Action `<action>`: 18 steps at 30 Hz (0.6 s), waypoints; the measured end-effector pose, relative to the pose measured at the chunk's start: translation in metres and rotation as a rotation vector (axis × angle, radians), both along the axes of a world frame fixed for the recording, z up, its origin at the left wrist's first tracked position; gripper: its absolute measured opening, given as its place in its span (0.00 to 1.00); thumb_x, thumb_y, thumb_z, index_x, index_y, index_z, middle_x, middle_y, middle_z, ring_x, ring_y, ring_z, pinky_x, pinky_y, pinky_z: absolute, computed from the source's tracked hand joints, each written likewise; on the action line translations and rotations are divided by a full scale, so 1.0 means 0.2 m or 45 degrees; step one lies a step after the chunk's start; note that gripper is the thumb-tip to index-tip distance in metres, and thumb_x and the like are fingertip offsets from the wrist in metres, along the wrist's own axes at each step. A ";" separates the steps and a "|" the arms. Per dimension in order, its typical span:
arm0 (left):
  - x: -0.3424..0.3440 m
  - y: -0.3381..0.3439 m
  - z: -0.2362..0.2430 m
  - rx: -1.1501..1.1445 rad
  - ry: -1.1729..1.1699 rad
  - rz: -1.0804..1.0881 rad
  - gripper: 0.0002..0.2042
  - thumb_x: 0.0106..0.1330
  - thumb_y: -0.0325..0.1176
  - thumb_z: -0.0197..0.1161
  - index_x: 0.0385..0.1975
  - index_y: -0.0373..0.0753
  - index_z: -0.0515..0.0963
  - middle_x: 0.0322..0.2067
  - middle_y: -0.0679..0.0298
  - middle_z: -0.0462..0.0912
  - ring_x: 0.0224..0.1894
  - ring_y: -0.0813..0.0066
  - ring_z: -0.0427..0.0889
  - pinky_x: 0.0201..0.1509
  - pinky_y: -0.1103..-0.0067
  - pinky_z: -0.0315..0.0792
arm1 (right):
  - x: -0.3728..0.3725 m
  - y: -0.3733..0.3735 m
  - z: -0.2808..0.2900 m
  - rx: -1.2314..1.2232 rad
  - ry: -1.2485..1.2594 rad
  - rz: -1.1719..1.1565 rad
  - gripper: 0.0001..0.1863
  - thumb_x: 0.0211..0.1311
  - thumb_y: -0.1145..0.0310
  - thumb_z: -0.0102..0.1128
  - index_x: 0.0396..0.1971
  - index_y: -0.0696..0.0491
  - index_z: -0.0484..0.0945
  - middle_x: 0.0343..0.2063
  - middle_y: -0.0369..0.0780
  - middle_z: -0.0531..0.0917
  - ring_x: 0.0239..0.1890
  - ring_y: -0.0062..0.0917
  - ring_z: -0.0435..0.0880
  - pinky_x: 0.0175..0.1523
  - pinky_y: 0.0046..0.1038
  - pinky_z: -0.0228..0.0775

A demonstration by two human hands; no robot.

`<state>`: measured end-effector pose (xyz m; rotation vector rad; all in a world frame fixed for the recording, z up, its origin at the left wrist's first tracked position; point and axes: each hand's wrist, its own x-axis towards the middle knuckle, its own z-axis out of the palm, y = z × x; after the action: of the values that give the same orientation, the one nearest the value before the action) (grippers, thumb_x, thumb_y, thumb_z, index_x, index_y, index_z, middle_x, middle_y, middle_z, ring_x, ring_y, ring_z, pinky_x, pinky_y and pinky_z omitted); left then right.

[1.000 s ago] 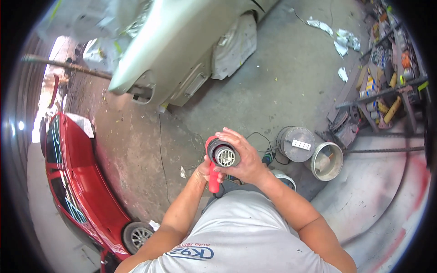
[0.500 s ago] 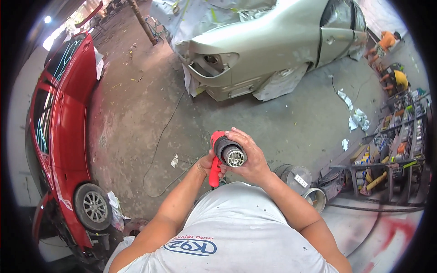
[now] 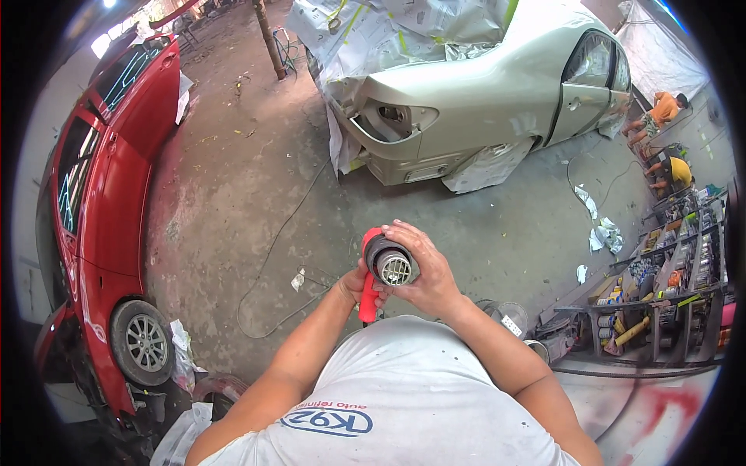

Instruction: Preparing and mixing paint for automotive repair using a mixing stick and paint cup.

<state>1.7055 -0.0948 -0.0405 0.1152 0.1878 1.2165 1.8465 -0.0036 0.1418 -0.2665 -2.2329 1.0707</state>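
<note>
A red and black heat gun [image 3: 368,301] is held in front of my belly, its round metal nozzle with a grille facing up toward me. My left hand [image 3: 355,283] is closed on the red handle, partly hidden behind it. Around the dark barrel by the nozzle wraps my right hand [image 3: 430,268], fingers over the top and side. From the bottom of the handle a cord starts down beside my shirt.
A silver car [image 3: 466,89] with masking paper stands ahead, its tail light opening bare. At left is a red car [image 3: 116,225]. Shelves of cans [image 3: 660,311] line the right, beyond which two people [image 3: 670,171] crouch. A thin cable [image 3: 268,252] crosses the concrete floor.
The view has shifted, so the silver car sits lower and more of its papered top shows. Both hands keep hold of the heat gun in nearly the same place.
</note>
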 end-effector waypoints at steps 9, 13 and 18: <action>0.02 0.04 -0.12 0.352 -0.335 -0.134 0.42 0.39 0.25 0.74 0.59 0.46 0.60 0.56 0.66 0.68 0.52 0.77 0.74 0.55 0.76 0.72 | 0.04 -0.02 0.05 0.101 0.062 0.050 0.41 0.29 0.72 0.76 0.51 0.51 0.68 0.52 0.40 0.74 0.58 0.40 0.68 0.61 0.38 0.61; 0.05 0.02 -0.11 -0.050 -0.028 0.242 0.41 0.40 0.28 0.75 0.59 0.45 0.61 0.55 0.68 0.69 0.59 0.79 0.65 0.66 0.76 0.57 | 0.06 -0.02 0.07 0.121 0.071 0.057 0.42 0.28 0.71 0.76 0.52 0.51 0.68 0.52 0.39 0.73 0.58 0.40 0.68 0.61 0.39 0.61; 0.05 0.01 -0.07 -0.295 -0.369 0.283 0.40 0.40 0.30 0.75 0.58 0.44 0.62 0.55 0.68 0.69 0.58 0.79 0.66 0.66 0.76 0.58 | 0.06 -0.03 0.07 0.120 0.063 0.066 0.42 0.27 0.71 0.77 0.52 0.51 0.68 0.52 0.38 0.74 0.58 0.40 0.68 0.61 0.39 0.62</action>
<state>1.7151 -0.0922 -0.0547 -0.2895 0.0877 1.4071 1.8580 -0.0094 0.1566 -0.1407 -2.2496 0.9848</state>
